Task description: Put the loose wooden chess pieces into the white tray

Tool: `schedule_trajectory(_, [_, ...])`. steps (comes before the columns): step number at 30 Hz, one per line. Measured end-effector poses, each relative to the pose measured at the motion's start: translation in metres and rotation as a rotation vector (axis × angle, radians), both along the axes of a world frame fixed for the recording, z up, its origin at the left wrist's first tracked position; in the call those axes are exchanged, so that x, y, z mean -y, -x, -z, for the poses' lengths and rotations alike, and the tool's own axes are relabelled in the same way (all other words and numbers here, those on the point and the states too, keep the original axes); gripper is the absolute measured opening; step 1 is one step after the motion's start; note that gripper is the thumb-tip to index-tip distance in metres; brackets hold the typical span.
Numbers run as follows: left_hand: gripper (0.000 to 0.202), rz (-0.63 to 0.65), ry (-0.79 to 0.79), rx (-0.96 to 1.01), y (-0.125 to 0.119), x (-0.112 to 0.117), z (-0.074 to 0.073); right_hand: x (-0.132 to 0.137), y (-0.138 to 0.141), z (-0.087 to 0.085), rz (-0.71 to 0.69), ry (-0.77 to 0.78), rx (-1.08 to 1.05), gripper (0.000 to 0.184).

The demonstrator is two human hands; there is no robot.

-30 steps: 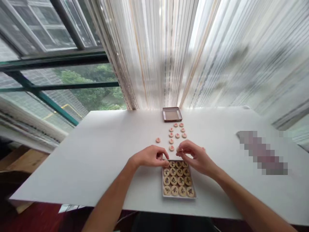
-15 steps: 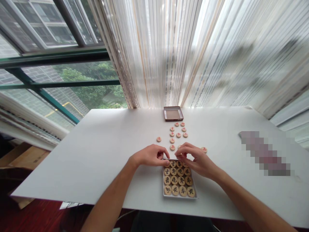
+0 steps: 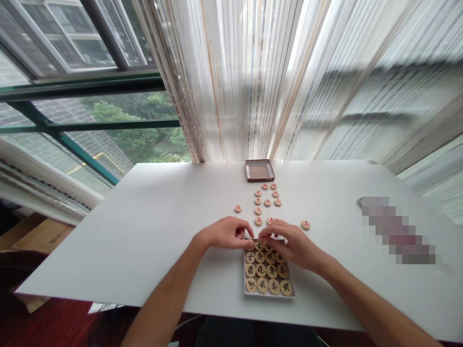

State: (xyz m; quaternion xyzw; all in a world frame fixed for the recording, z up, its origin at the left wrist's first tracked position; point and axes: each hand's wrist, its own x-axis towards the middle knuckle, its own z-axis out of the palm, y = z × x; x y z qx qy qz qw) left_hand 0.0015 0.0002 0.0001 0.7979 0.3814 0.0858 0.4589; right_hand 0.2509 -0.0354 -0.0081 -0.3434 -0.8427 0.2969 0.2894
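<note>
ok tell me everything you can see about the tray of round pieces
The shallow, pale rectangular tray sits on the white table near its front edge. It looks like card and is packed with round wooden xiangqi pieces with black characters, in rows of four. The right hand reaches over its far row, hiding pieces; the left hand has its fingertips at its far left corner.

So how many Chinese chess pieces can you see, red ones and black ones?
Red-character pieces on the white table: 12
Black-character pieces in the tray: 14, top row partly hidden by the left hand and right hand
Total: 26 showing
</note>
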Motion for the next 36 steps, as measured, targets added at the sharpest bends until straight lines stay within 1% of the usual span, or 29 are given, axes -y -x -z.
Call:
schedule_trajectory(6, [0.031,-0.004,0.014,-0.002,0.001,0.0,0.0,0.003,0.005,-0.002,0.011,-0.033,0.045,0.005])
schedule_trajectory(15, [0.033,-0.004,0.017,-0.019,0.0,0.0,-0.003,0.001,0.006,0.01,0.009,-0.064,0.094,0.003])
schedule_trajectory(20, [0.033,-0.007,0.012,-0.014,0.0,0.0,-0.003,0.0,0.007,0.014,0.031,-0.118,0.129,0.006])
schedule_trajectory(26, [0.032,-0.014,-0.012,-0.02,0.0,0.0,-0.002,-0.001,0.007,0.014,0.036,-0.202,0.161,0.011])
schedule_trajectory(29, [0.035,-0.008,-0.011,-0.023,0.0,-0.001,-0.001,-0.001,0.008,0.015,0.037,-0.213,0.17,0.013])
schedule_trajectory(33, [0.033,-0.004,-0.015,-0.027,0.0,-0.001,-0.001,-0.002,0.009,0.017,-0.005,-0.195,0.169,0.011])
schedule_trajectory(36, [0.032,-0.006,-0.009,-0.036,-0.001,0.0,-0.003,-0.002,0.01,0.019,0.005,-0.189,0.152,0.012])
